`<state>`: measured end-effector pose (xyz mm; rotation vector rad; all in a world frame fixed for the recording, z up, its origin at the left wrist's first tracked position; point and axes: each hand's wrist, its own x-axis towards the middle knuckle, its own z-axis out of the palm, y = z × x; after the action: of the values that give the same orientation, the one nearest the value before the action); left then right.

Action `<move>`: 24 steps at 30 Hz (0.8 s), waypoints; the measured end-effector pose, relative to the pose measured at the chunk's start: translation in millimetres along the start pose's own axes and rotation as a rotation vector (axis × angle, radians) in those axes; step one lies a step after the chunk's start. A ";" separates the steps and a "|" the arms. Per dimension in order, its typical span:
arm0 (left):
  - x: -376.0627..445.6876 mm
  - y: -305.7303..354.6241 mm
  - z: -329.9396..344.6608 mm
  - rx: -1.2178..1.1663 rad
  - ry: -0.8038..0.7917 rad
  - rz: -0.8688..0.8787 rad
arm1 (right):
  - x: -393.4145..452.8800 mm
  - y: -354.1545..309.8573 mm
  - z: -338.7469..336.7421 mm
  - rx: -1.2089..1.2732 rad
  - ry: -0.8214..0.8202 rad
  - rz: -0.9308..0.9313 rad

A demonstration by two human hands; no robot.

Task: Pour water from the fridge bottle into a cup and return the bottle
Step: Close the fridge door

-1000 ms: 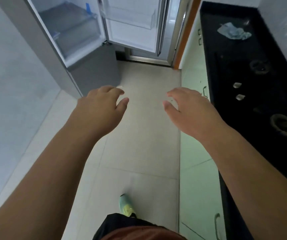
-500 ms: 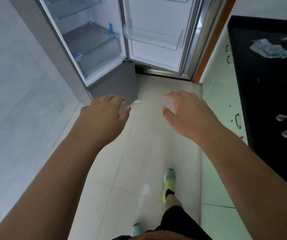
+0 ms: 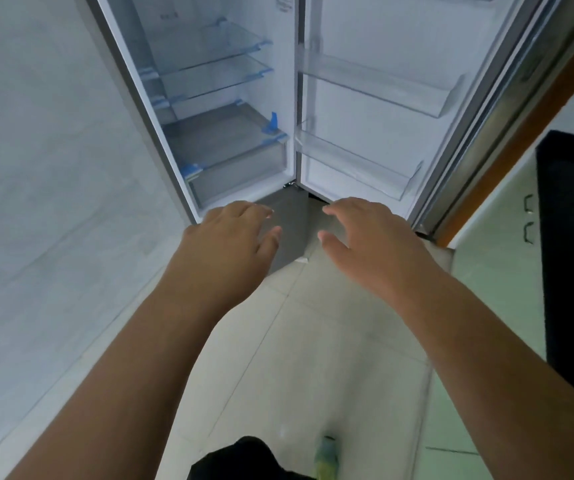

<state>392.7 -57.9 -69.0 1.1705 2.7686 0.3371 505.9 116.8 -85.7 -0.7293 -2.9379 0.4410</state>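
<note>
Both the left hand (image 3: 230, 237) and right hand (image 3: 372, 240) hover with loose fingers, holding nothing, before the open fridge (image 3: 216, 133), beside its door (image 3: 365, 116).

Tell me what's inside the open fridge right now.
The fridge shows bare glass shelves, a drawer and bare door bins. No bottle shows. The upper part is out of frame, and the drawer's contents cannot be seen.
</note>
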 end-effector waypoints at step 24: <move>398.4 57.5 -35.3 0.123 0.045 0.476 | 283.0 110.1 -88.1 -0.090 0.233 0.395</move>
<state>148.9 261.9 -28.8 1.8729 2.5449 0.2371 318.1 365.2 -31.2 -1.2852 -2.6086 0.2282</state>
